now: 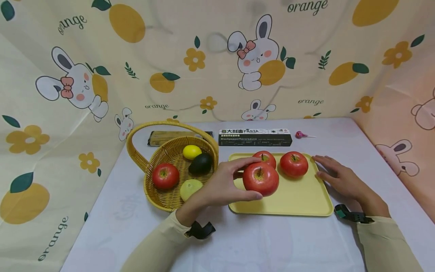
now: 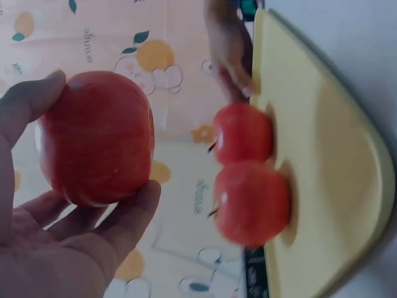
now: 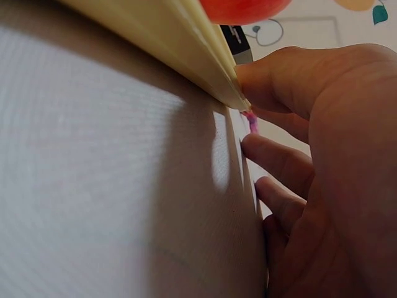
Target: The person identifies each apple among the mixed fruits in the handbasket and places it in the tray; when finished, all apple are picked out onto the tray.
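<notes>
The person over there wears a plain beige left sleeve (image 1: pixel 156 245), a matching right sleeve (image 1: pixel 387 243), a black left wristband (image 1: pixel 202 231) and a black right wristband (image 1: pixel 355 216) with a green patch (image 1: pixel 340 213).

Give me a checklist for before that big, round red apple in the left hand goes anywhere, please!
1. Left hand gripping the big, round red apple: ok, thumb and fingers hold it.
2. Apple lifted off the flat, rectangular yellow tray: ok, it's in the air.
3. Room on the tray: ok, the two other round red apples sit toward its far side.
4. Right hand at the tray's right edge: ok.
5. Tray held firmly: cannot tell.
6. Left hand free: not ok.
</notes>
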Motion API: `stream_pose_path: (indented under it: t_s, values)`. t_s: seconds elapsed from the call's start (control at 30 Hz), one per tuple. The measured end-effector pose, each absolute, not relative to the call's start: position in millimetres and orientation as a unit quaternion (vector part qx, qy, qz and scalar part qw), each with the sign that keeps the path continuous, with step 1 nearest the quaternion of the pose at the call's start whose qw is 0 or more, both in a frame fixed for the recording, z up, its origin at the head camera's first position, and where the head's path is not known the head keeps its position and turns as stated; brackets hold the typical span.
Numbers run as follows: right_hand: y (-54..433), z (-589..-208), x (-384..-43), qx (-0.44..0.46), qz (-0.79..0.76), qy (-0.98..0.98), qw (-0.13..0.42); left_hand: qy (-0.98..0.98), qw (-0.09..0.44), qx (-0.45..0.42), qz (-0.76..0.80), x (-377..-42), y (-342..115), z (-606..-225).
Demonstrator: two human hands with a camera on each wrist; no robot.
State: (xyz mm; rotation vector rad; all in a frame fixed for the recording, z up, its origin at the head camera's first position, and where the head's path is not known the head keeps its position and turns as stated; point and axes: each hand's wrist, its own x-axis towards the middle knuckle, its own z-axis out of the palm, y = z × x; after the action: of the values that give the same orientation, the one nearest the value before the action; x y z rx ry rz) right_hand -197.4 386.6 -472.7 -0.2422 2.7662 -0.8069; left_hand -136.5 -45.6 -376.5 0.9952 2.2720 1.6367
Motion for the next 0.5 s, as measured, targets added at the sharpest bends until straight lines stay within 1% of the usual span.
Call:
stream_pose_path:
  t_s: [0.3, 0.5]
  values:
    - [385, -473, -196, -0.078, -0.287, 0.946, 0.131, 0.778, 0.151, 0.287, 0.538, -146, -6, -400]
    - [386, -473, -196, -0.078, -0.284, 0.947, 0.13, 0.789, 0.165, 0.276, 0.523, -150, 19, -419]
